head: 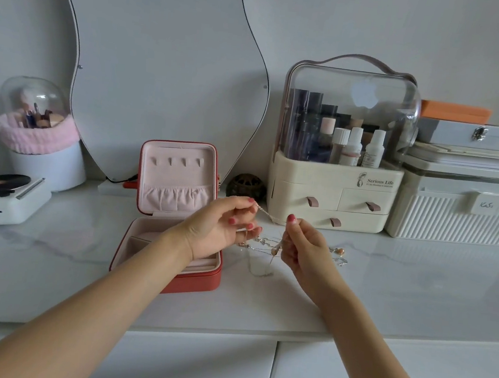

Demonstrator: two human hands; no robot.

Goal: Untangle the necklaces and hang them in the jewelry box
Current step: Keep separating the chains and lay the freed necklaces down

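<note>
A: Landmark is the jewelry box [172,236], red, lid propped open. Where's the tangle?

B: Just right of the box, lifted off the marble counter [416,286]. The necklaces [262,242] hang in a knot between both hands, with some loose chain and a bead or two lying on the counter further right.

A: Fingers?

B: Left hand [220,232] pinches a strand between thumb and fingertips, other fingers curled. Right hand [300,249] pinches another strand at thumb and forefinger. A short run of chain is stretched between the two pinches.

A: Handling?

B: Light, limp, fine links; likely to snag or snap if yanked. Best held close to the knot and teased apart, not pulled by the ends.

A: Contents of the box?

B: Lid lining carries four small hooks [177,161], all bare, above a gathered pocket. Base compartments appear empty, though the left forearm hides part. Behind and right of the box, a clear-domed organizer [336,173] holds bottles.
</note>
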